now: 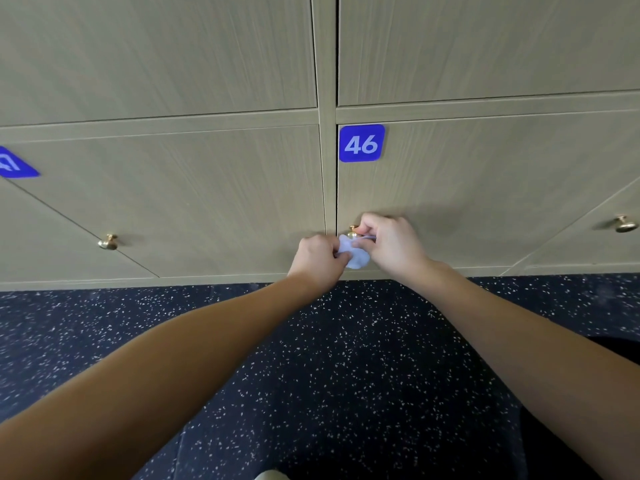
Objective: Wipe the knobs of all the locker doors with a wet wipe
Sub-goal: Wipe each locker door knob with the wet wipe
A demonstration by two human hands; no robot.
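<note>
The locker doors [207,202] look like pale wood-grain laminate, matt and smooth, with a glossy blue plastic number plate [361,143] at the top left corner of one. The knobs [108,242] are polished brass-coloured metal, and the wet wipe [355,254] is thin, soft, crumpled pale cloth. The floor [329,358] is dark, matt and speckled with white flecks.

A crumpled pale-blue wet wipe [354,252] bunches against the brass knob [352,231] at locker door 46's [485,188] lower left edge.
</note>
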